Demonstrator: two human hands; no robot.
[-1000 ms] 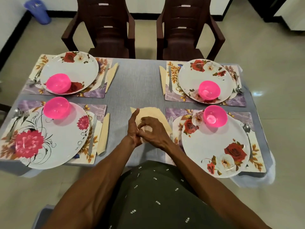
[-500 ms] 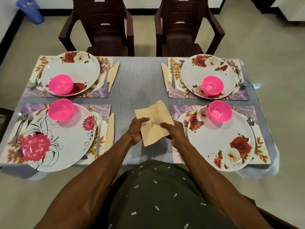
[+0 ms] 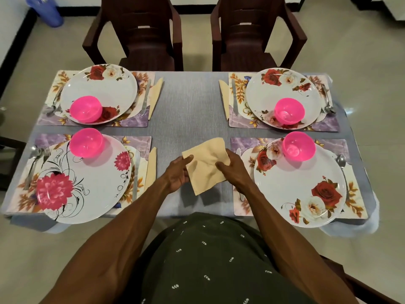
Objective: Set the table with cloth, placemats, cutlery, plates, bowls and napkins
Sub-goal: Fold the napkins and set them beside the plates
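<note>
A cream napkin is held flat above the grey tablecloth at the near middle. My left hand pinches its left edge and my right hand pinches its right edge. To the right lies a floral placemat with a rose plate, a pink bowl, a spoon and a knife partly hidden by my right wrist. Three other settings each have a folded napkin beside them, such as the near-left folded napkin.
Two dark brown chairs stand at the far side. The near-left plate overhangs the table's front edge. A blue bin sits on the floor at far left. Bare cloth runs down the table's middle.
The napkin was bunched between both hands on the cloth a second ago. It has since been spread into a flat square and lifted slightly, with my hands apart at its sides.
</note>
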